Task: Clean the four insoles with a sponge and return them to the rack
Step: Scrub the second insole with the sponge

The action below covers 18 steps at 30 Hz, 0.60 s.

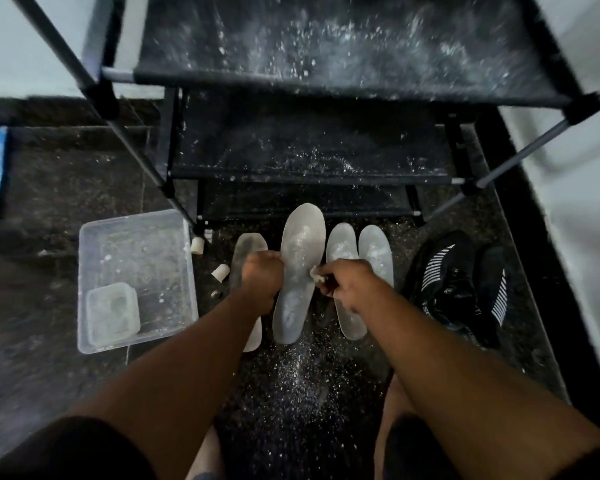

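My left hand (261, 273) grips the left edge of a grey insole (300, 271) held up over the floor, dusted with white powder. My right hand (347, 284) pinches a small pale sponge (315, 273) against that insole's right edge. Three more grey insoles lie on the dark floor: one (245, 252) at the left, partly under my left arm, and two (342, 245) (378, 251) at the right, behind my right hand. The black shoe rack (326, 88), its fabric shelves speckled white, stands just beyond them.
A clear plastic tub (136, 251) with a small square container (111, 311) inside sits on the floor at left. Two small white pieces (198, 244) (220, 271) lie beside it. A pair of black shoes (461, 282) stands at right. White powder covers the floor (291, 375).
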Motion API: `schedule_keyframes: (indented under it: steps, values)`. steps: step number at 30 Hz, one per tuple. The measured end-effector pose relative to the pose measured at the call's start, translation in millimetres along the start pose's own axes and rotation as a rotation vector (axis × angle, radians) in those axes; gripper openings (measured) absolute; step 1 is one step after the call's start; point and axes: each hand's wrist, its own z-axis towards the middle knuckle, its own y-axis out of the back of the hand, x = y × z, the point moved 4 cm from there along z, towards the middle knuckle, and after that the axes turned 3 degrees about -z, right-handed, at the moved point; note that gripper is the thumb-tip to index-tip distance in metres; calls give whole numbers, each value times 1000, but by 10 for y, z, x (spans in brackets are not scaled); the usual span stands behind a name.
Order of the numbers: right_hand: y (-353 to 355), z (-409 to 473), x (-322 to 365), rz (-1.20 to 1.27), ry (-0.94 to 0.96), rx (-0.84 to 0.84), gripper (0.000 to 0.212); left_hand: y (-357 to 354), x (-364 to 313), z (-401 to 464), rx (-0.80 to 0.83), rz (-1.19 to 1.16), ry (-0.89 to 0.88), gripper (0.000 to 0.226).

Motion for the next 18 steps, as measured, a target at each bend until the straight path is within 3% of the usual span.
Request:
schedule_keyframes:
  steps: [7,11,13,18]
  values:
    - [151,-1229,548,22,73,154,8,355,-677,-956,30,-211,44,20]
    - [317,-1974,731,-22,149,226,10,450,-1076,-1744,58,-346,-38,25]
    - [361,-2338,786,-5,186,266,11,458,-1227,-2127,149,-438,-43,38]
    - [442,-3232,776,57,340,304,8,405,-1364,-2936,604,-578,10,82]
